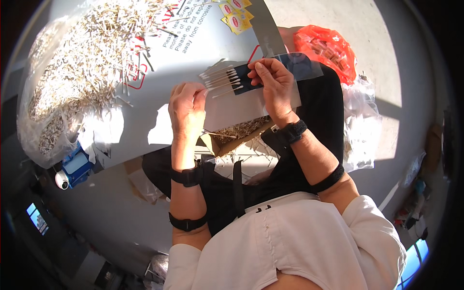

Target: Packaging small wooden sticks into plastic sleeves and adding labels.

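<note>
Over the near part of the pale table board point(159, 92), my left hand point(187, 108) is closed, its fingertips curled down and hiding whatever they may hold. To its right lies a fanned row of several cotton swabs point(222, 79), their white tips over a dark blue panel point(247, 87). My right hand point(274, 89) is at the right of that row, thumb and fingers pinched together. Whether it grips the clear plastic sleeve point(311, 70) that shows behind it or something small, I cannot make out.
A large heap of cotton swabs point(92, 58) spills from a clear bag at the left. Yellow packets point(237, 18) lie at the far edge. A red plastic bag point(328, 50) stands to the right. Below the board's near edge, a carton point(227, 145) holds more swabs.
</note>
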Action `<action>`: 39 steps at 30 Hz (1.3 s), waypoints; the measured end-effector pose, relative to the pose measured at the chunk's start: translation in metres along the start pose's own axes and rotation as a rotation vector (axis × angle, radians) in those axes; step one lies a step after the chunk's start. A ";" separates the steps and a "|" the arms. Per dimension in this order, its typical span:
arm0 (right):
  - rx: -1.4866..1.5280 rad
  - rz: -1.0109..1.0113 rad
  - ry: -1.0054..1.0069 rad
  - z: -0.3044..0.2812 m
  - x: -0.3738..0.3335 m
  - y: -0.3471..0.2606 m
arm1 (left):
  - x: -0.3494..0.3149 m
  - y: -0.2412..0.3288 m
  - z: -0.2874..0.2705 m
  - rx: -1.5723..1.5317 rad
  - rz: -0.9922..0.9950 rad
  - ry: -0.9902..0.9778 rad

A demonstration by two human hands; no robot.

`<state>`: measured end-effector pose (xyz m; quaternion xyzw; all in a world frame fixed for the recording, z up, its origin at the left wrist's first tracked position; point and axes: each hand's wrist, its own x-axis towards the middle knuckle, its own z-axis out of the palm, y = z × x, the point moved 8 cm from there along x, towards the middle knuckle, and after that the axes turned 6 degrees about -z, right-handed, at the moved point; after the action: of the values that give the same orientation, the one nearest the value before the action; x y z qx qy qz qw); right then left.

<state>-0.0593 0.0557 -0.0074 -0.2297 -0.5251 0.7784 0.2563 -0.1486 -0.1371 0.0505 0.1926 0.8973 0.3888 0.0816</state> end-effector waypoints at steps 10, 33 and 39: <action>-0.259 -0.026 -0.089 0.001 -0.009 -0.003 | 0.056 0.038 0.053 0.425 0.329 -0.111; -0.531 -0.232 -0.182 0.013 -0.008 -0.010 | 0.110 -0.052 -0.084 0.508 0.119 0.350; -0.593 -0.325 -0.200 0.020 -0.009 -0.018 | 0.150 -0.058 -0.074 0.642 0.221 0.045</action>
<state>-0.0618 0.0418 0.0168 -0.1300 -0.7804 0.5599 0.2463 -0.3234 -0.1615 0.0591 0.2959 0.9492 0.0973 -0.0456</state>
